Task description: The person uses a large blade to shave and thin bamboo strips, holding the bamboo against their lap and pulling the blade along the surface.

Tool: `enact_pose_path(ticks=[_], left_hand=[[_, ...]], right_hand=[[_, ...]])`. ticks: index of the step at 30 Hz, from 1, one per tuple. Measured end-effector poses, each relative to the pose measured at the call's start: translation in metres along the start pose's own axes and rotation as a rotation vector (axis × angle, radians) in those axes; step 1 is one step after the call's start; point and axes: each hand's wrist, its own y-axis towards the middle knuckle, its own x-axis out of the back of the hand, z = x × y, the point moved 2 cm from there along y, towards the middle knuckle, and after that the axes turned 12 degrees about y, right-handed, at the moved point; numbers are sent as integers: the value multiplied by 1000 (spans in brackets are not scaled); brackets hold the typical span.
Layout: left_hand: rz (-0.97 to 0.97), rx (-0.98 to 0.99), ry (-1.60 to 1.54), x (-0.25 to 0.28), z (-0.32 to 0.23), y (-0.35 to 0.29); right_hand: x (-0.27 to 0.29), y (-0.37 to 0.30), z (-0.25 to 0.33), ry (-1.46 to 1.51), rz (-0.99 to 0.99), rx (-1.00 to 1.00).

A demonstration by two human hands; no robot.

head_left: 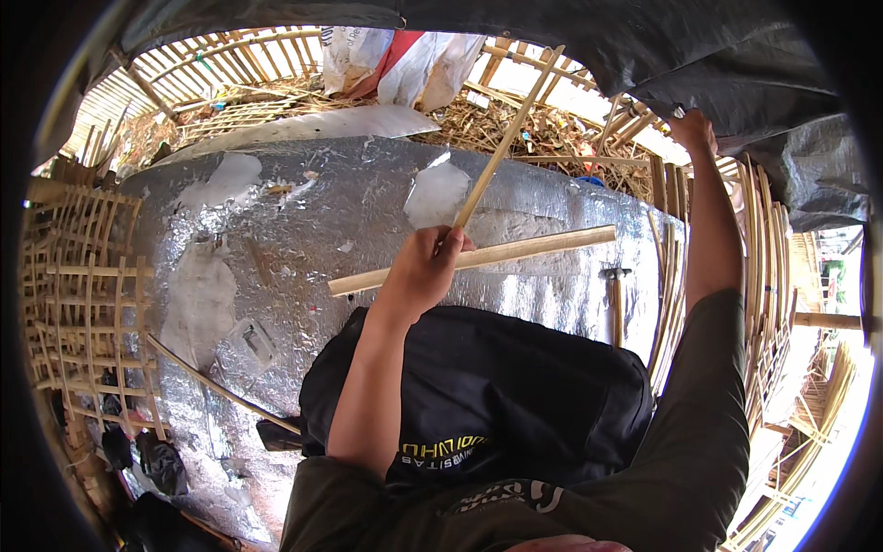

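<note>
Near the middle, my left hand (421, 276) is closed round the lower end of a long thin bamboo strip (511, 133), which slants up and away to the right. A wider, flat bamboo slat (543, 247) passes crosswise at the same hand; whether the fingers grip it too is hidden. My right arm stretches far to the right, and my right hand (694, 133) is closed beside the black tarp (736, 64). Something small and shiny shows at its fingertips, too small to name. Black cloth (524, 377) with yellow lettering covers my lap.
Silver foil sheeting (359, 202) with torn pale patches spreads before me. A hammer (616, 299) lies on it at right. Woven bamboo lattice (87, 285) stands at left, several upright bamboo strips (759, 276) at right. Dry plant litter (469, 120) and sacks (428, 69) lie beyond.
</note>
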Motion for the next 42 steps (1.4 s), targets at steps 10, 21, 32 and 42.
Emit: enact_pose_path(ticks=[10, 21, 32, 42], left_hand=[[-190, -135, 337, -9, -16, -5], [-206, -386, 326, -19, -32, -18], [-171, -166, 375, 0, -11, -9], [-2, -21, 316, -11, -23, -10]], right_hand=[[-4, -107, 68, 25, 156, 328], [-24, -75, 26, -59, 123, 242], [-72, 35, -105, 79, 25, -26], [-51, -103, 4, 298, 229, 230]])
